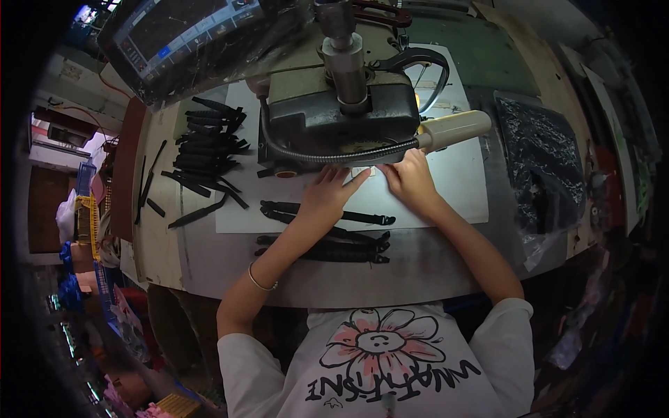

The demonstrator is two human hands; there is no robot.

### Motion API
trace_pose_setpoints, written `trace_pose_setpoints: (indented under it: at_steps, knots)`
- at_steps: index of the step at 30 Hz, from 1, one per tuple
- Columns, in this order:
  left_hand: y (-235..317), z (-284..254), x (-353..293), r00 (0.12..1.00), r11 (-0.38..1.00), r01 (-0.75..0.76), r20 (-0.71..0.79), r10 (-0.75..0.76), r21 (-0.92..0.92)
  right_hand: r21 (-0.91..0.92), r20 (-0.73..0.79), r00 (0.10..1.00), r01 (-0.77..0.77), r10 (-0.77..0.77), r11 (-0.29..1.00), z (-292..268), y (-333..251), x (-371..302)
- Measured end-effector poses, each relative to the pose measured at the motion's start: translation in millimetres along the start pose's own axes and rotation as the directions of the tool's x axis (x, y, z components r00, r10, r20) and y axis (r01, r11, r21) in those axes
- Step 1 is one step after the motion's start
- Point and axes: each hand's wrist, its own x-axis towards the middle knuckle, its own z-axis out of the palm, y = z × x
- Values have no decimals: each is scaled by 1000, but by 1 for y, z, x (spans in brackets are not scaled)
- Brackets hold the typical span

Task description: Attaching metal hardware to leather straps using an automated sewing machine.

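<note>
Both my hands work close together at the lower front edge of a dark sewing machine head. My left hand is bent in at the fingers, its thumb reaching right toward the other hand. My right hand is closed, fingers curled against the machine's edge. What the two hands hold is hidden under the machine head. Below my left wrist lie several black padded straps with small end fittings. To the left is a heap of similar black straps, some loose around it.
A white sheet covers the middle of the grey worktable. A cream cylinder sticks out right of the machine. Black plastic wrapping lies at the right. A plastic-covered screen stands at the far left.
</note>
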Motion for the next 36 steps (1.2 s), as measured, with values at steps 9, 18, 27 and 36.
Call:
trace_pose_setpoints:
  at_steps: [9, 18, 27, 36]
  knots:
    - [2, -2, -2, 996, 992, -67, -50, 73, 111, 33, -48, 999, 17, -16, 999, 3, -2, 1]
    - [6, -3, -4, 994, 991, -68, -73, 77, 113, 56, -16, 1000, -3, 4, 998, -3, -9, 1]
    - [22, -6, -5, 986, 952, 83, -113, -121, -295, 160, 143, 979, 120, -144, 980, -15, 11, 9]
    - [45, -7, -13, 757, -614, 440, 639, -139, -655, 134, 28, 937, 343, -349, 930, -24, -32, -1]
